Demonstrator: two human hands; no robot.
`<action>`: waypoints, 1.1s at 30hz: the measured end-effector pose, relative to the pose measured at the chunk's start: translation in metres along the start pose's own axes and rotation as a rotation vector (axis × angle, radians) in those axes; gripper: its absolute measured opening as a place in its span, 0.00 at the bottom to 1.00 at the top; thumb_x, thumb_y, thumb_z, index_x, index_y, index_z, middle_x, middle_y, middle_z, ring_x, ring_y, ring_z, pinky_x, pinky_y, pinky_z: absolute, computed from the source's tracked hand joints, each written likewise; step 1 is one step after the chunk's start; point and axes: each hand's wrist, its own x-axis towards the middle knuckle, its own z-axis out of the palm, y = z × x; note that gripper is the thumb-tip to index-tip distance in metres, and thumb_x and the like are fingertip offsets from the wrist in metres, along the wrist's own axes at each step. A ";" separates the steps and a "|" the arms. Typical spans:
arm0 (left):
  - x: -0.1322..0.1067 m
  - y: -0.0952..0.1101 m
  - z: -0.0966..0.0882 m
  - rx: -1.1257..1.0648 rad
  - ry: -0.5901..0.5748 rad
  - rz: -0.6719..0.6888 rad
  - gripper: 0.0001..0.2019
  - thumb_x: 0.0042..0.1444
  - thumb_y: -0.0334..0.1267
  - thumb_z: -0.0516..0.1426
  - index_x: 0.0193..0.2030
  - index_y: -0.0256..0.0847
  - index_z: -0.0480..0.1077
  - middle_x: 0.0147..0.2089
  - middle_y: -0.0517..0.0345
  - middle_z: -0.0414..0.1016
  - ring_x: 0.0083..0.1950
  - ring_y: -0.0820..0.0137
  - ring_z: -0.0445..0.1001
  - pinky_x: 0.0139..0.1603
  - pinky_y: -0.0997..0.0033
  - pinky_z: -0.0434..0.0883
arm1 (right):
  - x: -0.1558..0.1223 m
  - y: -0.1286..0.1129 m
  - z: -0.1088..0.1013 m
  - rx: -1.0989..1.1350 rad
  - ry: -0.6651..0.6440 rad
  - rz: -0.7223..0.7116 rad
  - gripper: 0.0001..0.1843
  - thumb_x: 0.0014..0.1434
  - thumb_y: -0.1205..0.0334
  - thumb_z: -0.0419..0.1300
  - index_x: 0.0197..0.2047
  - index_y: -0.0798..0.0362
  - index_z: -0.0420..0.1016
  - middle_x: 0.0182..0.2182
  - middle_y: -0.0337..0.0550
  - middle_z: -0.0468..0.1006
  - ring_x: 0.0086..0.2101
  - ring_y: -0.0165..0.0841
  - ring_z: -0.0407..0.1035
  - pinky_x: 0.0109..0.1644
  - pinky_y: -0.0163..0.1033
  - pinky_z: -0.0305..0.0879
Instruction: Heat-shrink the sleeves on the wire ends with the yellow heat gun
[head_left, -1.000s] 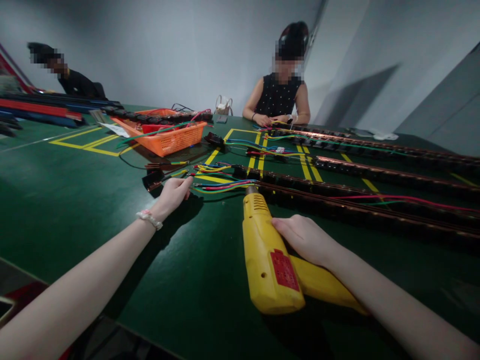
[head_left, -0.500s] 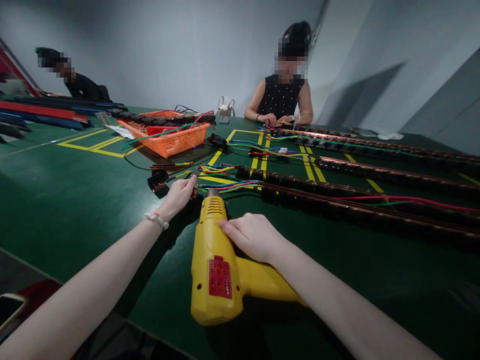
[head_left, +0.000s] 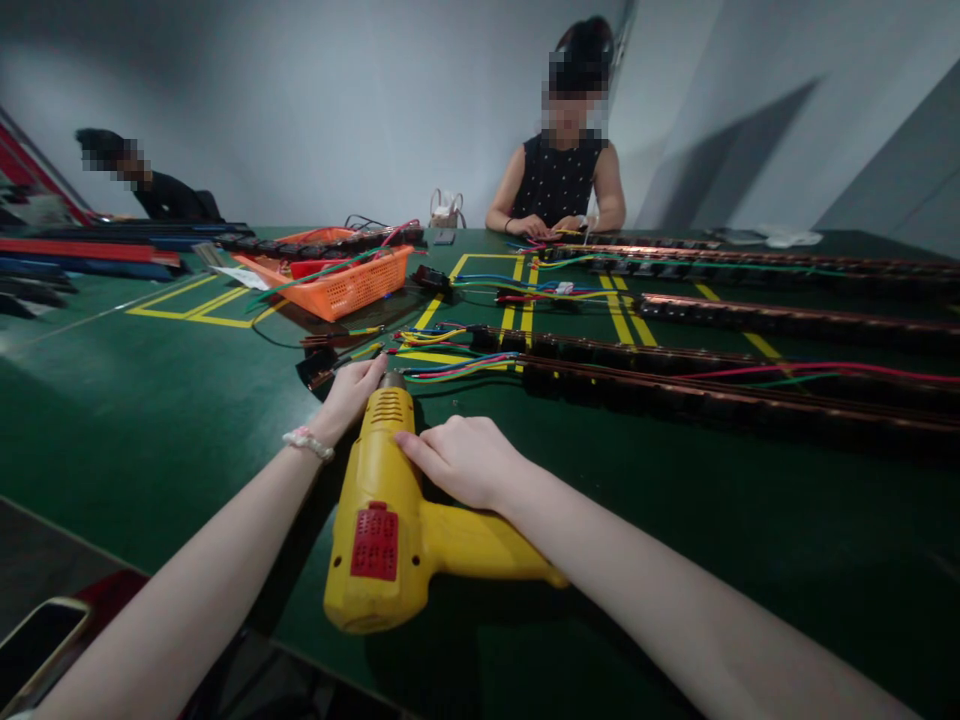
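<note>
My right hand (head_left: 469, 460) grips a yellow heat gun (head_left: 379, 460) with a red vented patch, its thumb along the body. The metal nozzle (head_left: 391, 380) points away from me, towards the ends of several coloured wires (head_left: 457, 370). Beside the nozzle, my left hand (head_left: 349, 395) is closed in a pinch close to those wire ends. The nozzle partly hides its fingers, so what lies between them cannot be made out. The wires run from a long dark bar with copper strips (head_left: 637, 392). Just past my left hand lies a dark end piece with copper (head_left: 319, 368).
An orange basket (head_left: 352, 285) holding wired parts stands beyond my left hand. More copper-edged bars (head_left: 720, 312) stretch to the right across the green table (head_left: 187, 400). Opposite sits a person (head_left: 562, 180) with hands on wires; another person (head_left: 172, 198) is at far left.
The heat gun and my right hand have shifted left, bringing the nozzle right beside my left hand's fingers. My left hand stays near the wire ends. The view has tilted slightly.
</note>
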 end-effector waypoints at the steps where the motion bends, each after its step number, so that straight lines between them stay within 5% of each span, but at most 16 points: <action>1: -0.001 0.000 0.000 0.009 -0.009 0.011 0.23 0.52 0.57 0.46 0.17 0.41 0.55 0.19 0.61 0.55 0.24 0.74 0.54 0.25 0.72 0.53 | -0.001 0.001 0.000 0.007 -0.005 -0.001 0.38 0.66 0.44 0.30 0.37 0.53 0.78 0.34 0.52 0.80 0.37 0.41 0.74 0.36 0.40 0.63; 12: -0.002 -0.005 -0.001 0.041 -0.080 0.079 0.22 0.56 0.54 0.48 0.20 0.39 0.62 0.19 0.62 0.62 0.23 0.74 0.60 0.25 0.74 0.56 | -0.015 0.021 -0.006 -0.103 -0.043 0.022 0.27 0.66 0.55 0.36 0.38 0.51 0.76 0.37 0.48 0.79 0.36 0.39 0.73 0.36 0.38 0.61; 21: -0.002 -0.004 -0.002 0.063 -0.121 0.108 0.22 0.57 0.53 0.47 0.22 0.39 0.64 0.22 0.59 0.69 0.24 0.73 0.67 0.29 0.75 0.63 | -0.036 0.049 -0.015 -0.013 -0.047 0.107 0.21 0.64 0.58 0.41 0.30 0.51 0.72 0.29 0.40 0.76 0.29 0.31 0.68 0.28 0.34 0.48; 33: -0.003 -0.003 -0.004 0.079 -0.140 0.115 0.21 0.57 0.51 0.48 0.22 0.38 0.66 0.21 0.60 0.69 0.25 0.73 0.67 0.30 0.74 0.62 | -0.070 0.097 -0.024 0.080 -0.014 0.297 0.21 0.64 0.55 0.41 0.28 0.51 0.70 0.28 0.40 0.76 0.29 0.31 0.67 0.30 0.34 0.51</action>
